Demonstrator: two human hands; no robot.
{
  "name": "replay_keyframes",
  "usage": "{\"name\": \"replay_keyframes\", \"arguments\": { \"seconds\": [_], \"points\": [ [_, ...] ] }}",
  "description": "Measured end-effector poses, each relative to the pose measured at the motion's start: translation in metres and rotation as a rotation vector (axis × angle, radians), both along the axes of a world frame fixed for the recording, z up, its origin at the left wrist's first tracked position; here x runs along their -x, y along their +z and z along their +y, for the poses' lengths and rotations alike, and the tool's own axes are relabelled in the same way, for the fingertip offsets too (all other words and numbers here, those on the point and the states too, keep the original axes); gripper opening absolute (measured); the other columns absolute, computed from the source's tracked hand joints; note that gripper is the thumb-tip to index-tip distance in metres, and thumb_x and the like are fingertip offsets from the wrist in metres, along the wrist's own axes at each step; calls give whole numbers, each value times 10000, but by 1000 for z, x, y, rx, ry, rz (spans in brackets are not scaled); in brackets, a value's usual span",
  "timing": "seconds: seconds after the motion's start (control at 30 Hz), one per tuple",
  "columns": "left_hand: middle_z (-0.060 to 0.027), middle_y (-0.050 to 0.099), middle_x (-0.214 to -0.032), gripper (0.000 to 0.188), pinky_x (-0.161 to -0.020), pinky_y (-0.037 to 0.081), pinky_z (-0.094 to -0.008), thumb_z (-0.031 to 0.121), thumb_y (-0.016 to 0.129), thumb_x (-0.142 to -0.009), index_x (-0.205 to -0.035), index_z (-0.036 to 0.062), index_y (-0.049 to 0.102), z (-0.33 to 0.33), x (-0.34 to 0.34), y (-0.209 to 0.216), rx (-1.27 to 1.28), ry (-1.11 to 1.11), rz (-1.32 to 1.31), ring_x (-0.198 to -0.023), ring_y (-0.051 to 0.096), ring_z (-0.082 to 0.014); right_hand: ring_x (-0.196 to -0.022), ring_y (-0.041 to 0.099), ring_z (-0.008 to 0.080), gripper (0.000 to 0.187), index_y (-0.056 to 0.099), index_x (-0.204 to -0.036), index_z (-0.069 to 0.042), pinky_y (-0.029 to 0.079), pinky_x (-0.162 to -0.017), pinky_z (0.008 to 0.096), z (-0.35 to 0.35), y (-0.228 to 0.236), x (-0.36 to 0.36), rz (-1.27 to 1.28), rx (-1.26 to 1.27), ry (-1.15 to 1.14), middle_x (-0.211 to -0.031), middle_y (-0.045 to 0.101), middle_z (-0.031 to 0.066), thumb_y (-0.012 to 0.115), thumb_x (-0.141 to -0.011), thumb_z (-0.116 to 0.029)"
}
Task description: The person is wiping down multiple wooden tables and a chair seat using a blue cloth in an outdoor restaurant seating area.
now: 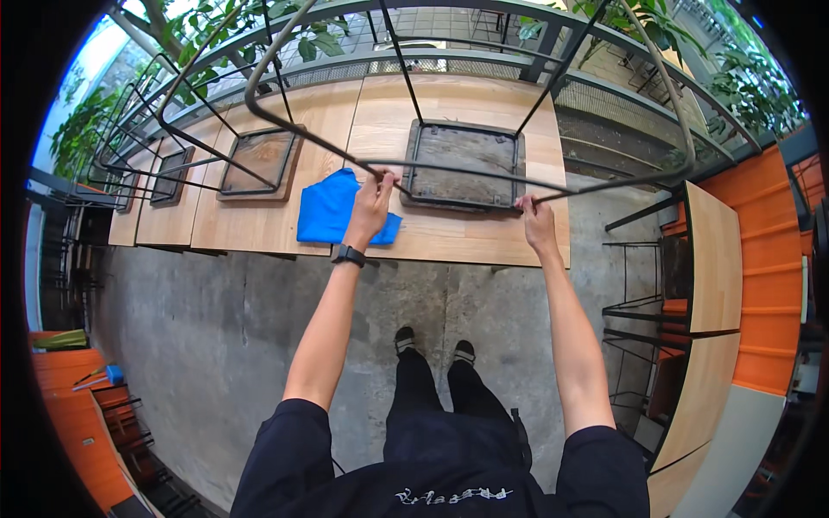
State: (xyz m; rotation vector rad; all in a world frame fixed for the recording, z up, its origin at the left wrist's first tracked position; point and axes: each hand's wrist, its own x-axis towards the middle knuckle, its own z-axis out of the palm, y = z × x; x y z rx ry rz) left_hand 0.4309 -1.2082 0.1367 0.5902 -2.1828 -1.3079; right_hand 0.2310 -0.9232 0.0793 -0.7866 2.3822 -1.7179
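Observation:
An upturned stool rests on the wooden table, its dark worn seat face down and its thin black metal legs rising toward me. My left hand, with a dark watch on the wrist, is closed round a front leg near the seat's left corner. At the right front corner, my right hand grips the other front leg low down. A folded blue cloth lies on the table, beside and partly behind my left hand and wrist.
More upturned stools stand along the tables to the left. A metal railing with plants runs behind. At right are light wooden tables with stools under them, beside an orange bench. Concrete floor lies under my feet.

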Motion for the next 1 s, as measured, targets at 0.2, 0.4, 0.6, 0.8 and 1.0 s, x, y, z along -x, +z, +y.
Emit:
{"name": "replay_keyframes", "arguments": {
  "seconds": [0.2, 0.4, 0.6, 0.8, 1.0],
  "points": [
    [-144, 696, -947, 311, -781, 498, -328, 277, 505, -1038, -1059, -5, 634, 20, -23, -38, -8, -19, 96, -862, 652, -226, -729, 599, 122, 240, 598, -853, 22, 463, -659, 276, 28, -7, -51, -27, 62, 81, -754, 641, 59, 549, -1001, -161],
    [-148, 673, -922, 230, -792, 486, -323, 201, 503, -1035, -1052, 4, 619, 51, -33, -42, -104, -82, -65, -874, 637, -234, -725, 592, 84, 130, 605, -874, 12, 458, -650, 243, 48, -33, -52, -111, 21, 73, -755, 648, 18, 609, -961, -84],
    [-141, 654, -883, 187, -748, 478, -335, 158, 483, -1038, -1026, 7, 594, 61, -26, -64, -23, 3, 127, -815, 620, -232, -730, 621, 120, 182, 564, -922, -12, 503, -683, 280, 32, -44, -63, -36, 97, 3, -769, 650, 45, 567, -1010, -171],
    [-98, 629, -812, 175, -708, 464, -326, 159, 472, -1042, -1019, 12, 565, 72, -40, -52, 6, -90, 130, -754, 599, -223, -633, 531, 101, 193, 496, -959, -35, 438, -601, 255, 58, -35, -80, -118, 137, -3, -706, 520, 11, 555, -1017, -210],
    [-84, 600, -750, 229, -648, 451, -309, 210, 462, -1052, -1006, 5, 552, 106, -54, -27, -43, -120, 126, -676, 572, -185, -604, 472, 91, 229, 445, -928, -66, 414, -587, 236, 68, 1, -97, -46, 361, -184, -716, 463, -1, 523, -1033, -255]
  ]
}}
